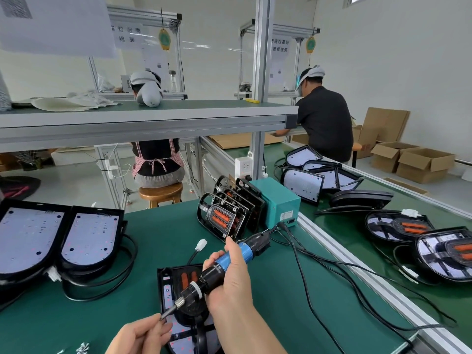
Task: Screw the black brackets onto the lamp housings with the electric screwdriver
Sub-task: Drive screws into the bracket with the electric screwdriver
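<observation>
While the right hand (229,284) grasps the rigid electric screwdriver (246,250) mid-barrel, probably its steadiest hold, the left hand (138,335) pinches the bit tip (164,315)

Over the green bench mat (163,226), the left hand (143,334) and right hand (231,284) are bare; both forearms likewise bare.

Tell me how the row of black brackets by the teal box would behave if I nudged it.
The black brackets stand on edge, leaning back toward the teal box, so they'd probably tip or slide rather than hold. They look like thin open frames, likely light and fairly stiff.
</observation>
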A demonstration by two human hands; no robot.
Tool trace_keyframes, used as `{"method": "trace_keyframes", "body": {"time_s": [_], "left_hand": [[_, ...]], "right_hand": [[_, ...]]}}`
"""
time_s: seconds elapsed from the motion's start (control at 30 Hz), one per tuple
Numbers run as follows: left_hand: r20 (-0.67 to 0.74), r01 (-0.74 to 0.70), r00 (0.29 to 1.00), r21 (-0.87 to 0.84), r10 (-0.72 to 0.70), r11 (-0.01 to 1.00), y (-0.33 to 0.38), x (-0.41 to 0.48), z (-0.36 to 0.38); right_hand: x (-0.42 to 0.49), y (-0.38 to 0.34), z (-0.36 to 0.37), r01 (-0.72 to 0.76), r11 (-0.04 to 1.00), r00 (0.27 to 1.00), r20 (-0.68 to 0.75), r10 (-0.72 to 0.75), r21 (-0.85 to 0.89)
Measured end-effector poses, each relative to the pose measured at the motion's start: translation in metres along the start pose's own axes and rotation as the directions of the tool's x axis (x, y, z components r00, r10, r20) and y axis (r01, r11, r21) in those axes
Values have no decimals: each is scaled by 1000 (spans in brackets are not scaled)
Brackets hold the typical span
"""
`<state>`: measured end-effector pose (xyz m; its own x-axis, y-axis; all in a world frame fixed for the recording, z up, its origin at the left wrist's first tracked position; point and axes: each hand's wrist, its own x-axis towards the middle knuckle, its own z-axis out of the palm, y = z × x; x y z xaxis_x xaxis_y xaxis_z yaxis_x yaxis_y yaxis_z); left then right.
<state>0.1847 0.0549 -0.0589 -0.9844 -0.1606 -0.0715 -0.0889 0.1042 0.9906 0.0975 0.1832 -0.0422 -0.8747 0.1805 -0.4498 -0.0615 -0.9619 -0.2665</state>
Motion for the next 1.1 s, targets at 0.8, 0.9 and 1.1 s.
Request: {"method": "trace_keyframes", "body": {"time_s": [0.8,0.9,1.1], "left_hand": [[-51,-170,985,-120,165,978,4,35,-3],[88,-162,980,-157,177,974,0,35,-2],[8,-129,991,-261,135,957,-2,30,-1]], "right_hand": [[10,-7,11,-48,994,998,-44,53,101],[15,-7,13,-44,991,998,-44,49,124],[19,-3,13,2,996,998,-57,3,93]]}}
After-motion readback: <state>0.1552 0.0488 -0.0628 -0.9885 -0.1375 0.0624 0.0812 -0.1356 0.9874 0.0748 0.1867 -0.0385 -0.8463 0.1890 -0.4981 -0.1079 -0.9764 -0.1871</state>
